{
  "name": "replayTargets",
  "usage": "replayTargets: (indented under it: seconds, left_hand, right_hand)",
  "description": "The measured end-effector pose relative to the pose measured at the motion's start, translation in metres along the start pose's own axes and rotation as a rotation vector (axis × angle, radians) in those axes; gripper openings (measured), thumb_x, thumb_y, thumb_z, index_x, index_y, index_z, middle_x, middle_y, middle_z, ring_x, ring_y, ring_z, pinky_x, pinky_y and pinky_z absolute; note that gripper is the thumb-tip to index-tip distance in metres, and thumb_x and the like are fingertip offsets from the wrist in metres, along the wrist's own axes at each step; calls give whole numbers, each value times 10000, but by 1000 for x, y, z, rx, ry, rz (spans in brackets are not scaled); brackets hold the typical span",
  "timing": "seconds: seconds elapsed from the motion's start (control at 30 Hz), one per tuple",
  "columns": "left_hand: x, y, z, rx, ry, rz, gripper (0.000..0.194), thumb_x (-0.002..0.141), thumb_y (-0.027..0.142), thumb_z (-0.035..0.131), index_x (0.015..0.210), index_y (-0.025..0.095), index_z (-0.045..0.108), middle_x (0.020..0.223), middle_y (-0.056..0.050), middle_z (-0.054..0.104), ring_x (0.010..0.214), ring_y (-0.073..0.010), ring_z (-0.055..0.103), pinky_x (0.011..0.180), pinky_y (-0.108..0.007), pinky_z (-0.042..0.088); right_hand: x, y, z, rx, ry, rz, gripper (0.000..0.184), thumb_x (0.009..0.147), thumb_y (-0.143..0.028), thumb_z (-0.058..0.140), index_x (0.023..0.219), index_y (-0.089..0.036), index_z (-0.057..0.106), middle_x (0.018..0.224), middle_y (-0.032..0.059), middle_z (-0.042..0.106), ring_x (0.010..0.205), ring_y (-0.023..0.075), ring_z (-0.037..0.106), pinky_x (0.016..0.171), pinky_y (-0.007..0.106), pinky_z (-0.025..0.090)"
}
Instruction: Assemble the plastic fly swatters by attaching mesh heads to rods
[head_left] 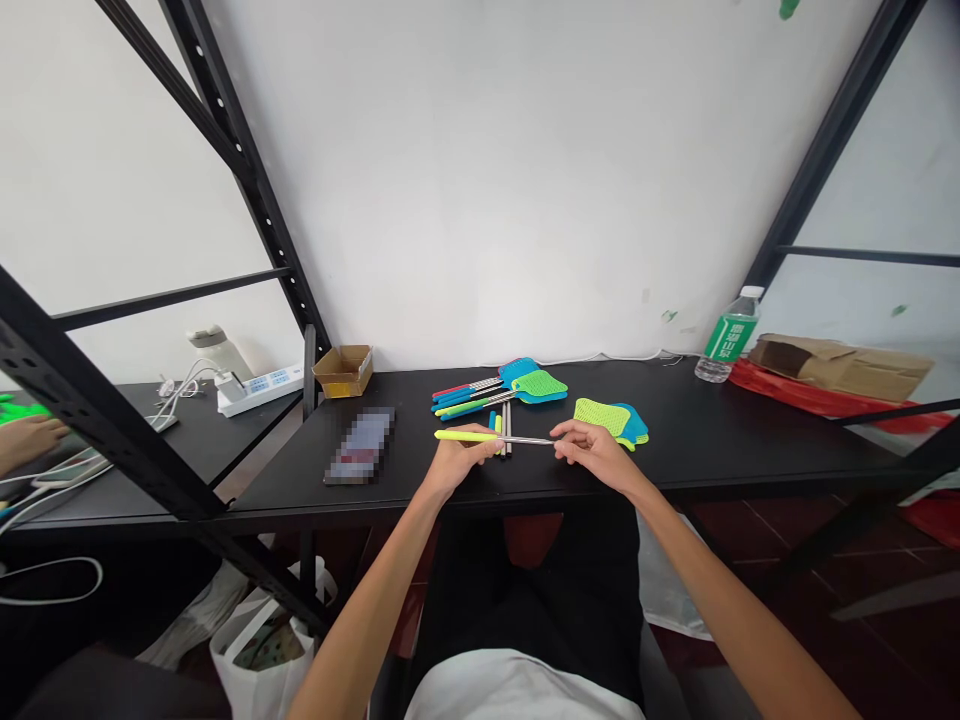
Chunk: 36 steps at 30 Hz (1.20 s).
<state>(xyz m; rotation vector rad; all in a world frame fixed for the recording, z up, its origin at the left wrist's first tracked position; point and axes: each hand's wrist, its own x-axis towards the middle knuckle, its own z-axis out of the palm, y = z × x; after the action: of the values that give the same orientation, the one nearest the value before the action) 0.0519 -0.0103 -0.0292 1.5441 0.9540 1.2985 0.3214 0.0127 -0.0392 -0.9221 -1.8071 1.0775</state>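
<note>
Carton, open-topped, at the back-left corner of the tabletop. Phone, near the left edge, its screen blurred out. Left hand, near the front edge, closed around the yellow handle of a thin metal rod, which carries no head. Swatters, stacked toward the back edge, apparently complete; overlap prevents us counting them. Loose rods, past the held one, partly covered by it. Right hand, fingers narrowly curled at the rod's tip; we cannot tell whether they grip. Loose mesh heads, green over blue, partly behind that hand; we judge these unjoined. Bottle, by the back edge, right.
</note>
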Motion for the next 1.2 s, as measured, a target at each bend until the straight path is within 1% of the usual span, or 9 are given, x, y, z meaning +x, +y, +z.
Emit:
replayTargets:
  seconds: [0.13, 0.27, 0.43, 0.63, 0.83, 0.97, 1.2]
  left_hand:
    - [0, -1, 1, -1, 2, -1, 257, 726, 380, 793, 823, 148, 741, 709, -37, 640, 627, -128, 509, 536, -247, 390]
    - [0, -1, 1, -1, 7, 1, 262, 724, 390, 790, 808, 147, 738, 696, -33, 634, 629, -127, 507, 535, -243, 389]
    - [0, 0, 1, 2, 9, -24, 291, 695, 398, 807, 834, 148, 750, 700, -36, 655, 597, -118, 502, 525, -244, 385]
    - [2, -5, 0, 14, 4, -11, 296, 678, 380, 822, 853, 149, 759, 767, -54, 695, 615, -119, 527, 527, -239, 402]
    - [3, -6, 0, 7, -3, -6, 291, 679, 375, 822, 853, 149, 760, 787, -56, 700, 615, -117, 527, 525, -238, 398]
    - [2, -5, 0, 9, -3, -9, 296, 674, 376, 827, 852, 148, 762, 786, -57, 702, 610, -116, 523, 523, -237, 392]
    - [2, -4, 0, 9, -12, -24, 298, 668, 368, 834, 859, 149, 768, 803, -66, 706, 625, -124, 539, 529, -236, 397]
  right_hand:
    - [1, 3, 1, 31, 1, -3, 280, 789, -428, 721, 928, -199, 638, 788, 31, 669, 664, 155, 581, 622, 289, 470]
    - [1, 4, 1, 8, 5, 2, 263, 767, -423, 742, 855, -199, 634, 769, 16, 633, 657, 147, 567, 620, 283, 458]
    - [2, 5, 1, 9, 17, 24, 291, 749, -442, 748, 863, -199, 635, 770, 24, 636, 659, 159, 573, 615, 289, 462]
    - [2, 5, 0, 1, -3, 18, 250, 781, -422, 719, 842, -189, 652, 753, 23, 646, 643, 147, 562, 604, 281, 446]
    - [3, 5, 1, -4, -18, 20, 241, 799, -412, 694, 843, -177, 665, 781, 46, 683, 665, 156, 587, 615, 282, 465]
    - [2, 3, 1, -30, -21, 17, 267, 827, -439, 661, 847, -174, 671, 780, 57, 699, 691, 171, 617, 636, 289, 479]
    - [0, 0, -1, -114, -27, 10, 333, 874, -500, 595, 833, -179, 677, 775, 69, 716, 676, 178, 605, 643, 305, 474]
